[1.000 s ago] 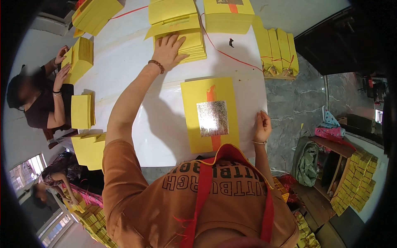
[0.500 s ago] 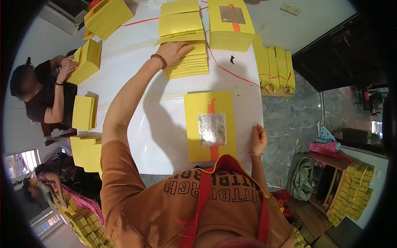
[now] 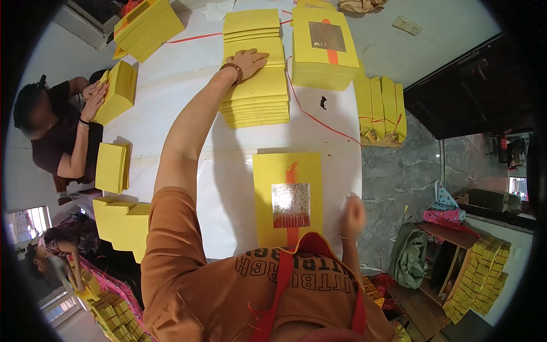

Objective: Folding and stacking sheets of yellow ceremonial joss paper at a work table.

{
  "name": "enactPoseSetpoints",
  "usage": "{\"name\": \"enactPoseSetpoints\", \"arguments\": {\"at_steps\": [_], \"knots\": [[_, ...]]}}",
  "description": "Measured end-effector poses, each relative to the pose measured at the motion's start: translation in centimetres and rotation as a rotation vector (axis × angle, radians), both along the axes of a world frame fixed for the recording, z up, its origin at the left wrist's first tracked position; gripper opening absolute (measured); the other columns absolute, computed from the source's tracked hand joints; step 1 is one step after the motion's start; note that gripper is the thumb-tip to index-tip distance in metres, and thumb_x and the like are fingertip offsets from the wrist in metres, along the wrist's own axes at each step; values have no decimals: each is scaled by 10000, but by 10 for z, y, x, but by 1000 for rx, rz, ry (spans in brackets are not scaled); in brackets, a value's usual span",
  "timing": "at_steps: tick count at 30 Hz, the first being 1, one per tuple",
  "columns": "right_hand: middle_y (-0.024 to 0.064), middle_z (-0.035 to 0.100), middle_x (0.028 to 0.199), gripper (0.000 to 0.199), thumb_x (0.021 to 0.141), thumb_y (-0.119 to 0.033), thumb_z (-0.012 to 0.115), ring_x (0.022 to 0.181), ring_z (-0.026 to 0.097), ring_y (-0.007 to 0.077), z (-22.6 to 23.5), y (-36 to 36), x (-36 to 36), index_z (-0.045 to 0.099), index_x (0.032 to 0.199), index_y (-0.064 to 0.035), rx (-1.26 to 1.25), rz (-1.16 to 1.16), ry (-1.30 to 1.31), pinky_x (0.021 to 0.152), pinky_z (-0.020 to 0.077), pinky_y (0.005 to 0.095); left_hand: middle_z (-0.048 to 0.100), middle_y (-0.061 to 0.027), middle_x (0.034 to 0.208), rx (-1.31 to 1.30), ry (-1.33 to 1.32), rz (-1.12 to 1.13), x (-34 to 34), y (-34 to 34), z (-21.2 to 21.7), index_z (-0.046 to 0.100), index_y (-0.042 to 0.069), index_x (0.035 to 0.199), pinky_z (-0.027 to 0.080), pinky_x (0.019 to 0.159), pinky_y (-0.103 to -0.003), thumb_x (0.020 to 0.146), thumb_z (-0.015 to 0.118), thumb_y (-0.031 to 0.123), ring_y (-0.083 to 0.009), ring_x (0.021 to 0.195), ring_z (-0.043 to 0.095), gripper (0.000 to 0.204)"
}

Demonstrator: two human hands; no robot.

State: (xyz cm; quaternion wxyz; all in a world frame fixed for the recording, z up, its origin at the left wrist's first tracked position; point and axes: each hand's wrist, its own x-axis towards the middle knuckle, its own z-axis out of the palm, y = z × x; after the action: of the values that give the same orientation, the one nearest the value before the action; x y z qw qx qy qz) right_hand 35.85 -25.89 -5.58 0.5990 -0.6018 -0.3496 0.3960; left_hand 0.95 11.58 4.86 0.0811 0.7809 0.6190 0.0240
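1. Change at the far middle of the white table (image 3: 339, 171)! Half a second ago the left hand (image 3: 248, 60) was tucked below a raised flap of sheets; now it lies palm down across the middle of the yellow paper stack (image 3: 256, 88).

2. And that flap? No longer standing up over the hand. The stack's near part shows a broad, smooth top, layered edges stepping out below it, so those sheets look laid down; the hand seems to be pressing or steadying now rather than lifting.

3. Fingers of that hand: a little apart, stretched toward the right, clamped on nothing. The beaded bracelet (image 3: 232, 71) sits by the stack's left edge.

4. Over to the right hand (image 3: 354, 215), at the table's near right edge: sharper a moment ago, blurred now, so probably on the move. Together, apart or gripping something? Cannot tell.

5. Near middle, the foil-faced yellow sheet (image 3: 262, 188) lies flat, silver square (image 3: 291, 205) facing up, near edge hidden by the shirt (image 3: 228, 296). Neither hand touches it.

6. Just right of the stack, a thick yellow block (image 3: 325, 68) carries another silver square; a red cord (image 3: 342, 132) trails toward the table's right edge.

7. Far left, a co-worker's hands (image 3: 97, 94) rest on a yellow pile (image 3: 121, 85) of their own.
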Motion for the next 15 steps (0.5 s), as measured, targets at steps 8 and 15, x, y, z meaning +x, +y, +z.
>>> {"name": "enactPoseSetpoints", "arguments": {"at_steps": [8, 15], "knots": [[108, 604, 1024, 226, 876, -65, 542, 878, 573, 126, 4, 3, -3, 552, 1078, 38, -148, -52, -263, 764, 475, 234, 231, -31, 1452, -98, -41, 12, -2, 4, -14, 354, 417, 1313, 159, 1034, -522, 878, 303, 548, -300, 1308, 227, 458], [12, 598, 843, 175, 851, -84, 591, 729, 520, 62, 4, 4, -6, 601, 992, 20, -12, -126, -61, 656, 425, 187, 334, -10, 1397, -150, -52, 16, -1, 14, 16, 400, 334, 1305, 200, 1000, -521, 838, 351, 568, -263, 1289, 267, 526]]}}
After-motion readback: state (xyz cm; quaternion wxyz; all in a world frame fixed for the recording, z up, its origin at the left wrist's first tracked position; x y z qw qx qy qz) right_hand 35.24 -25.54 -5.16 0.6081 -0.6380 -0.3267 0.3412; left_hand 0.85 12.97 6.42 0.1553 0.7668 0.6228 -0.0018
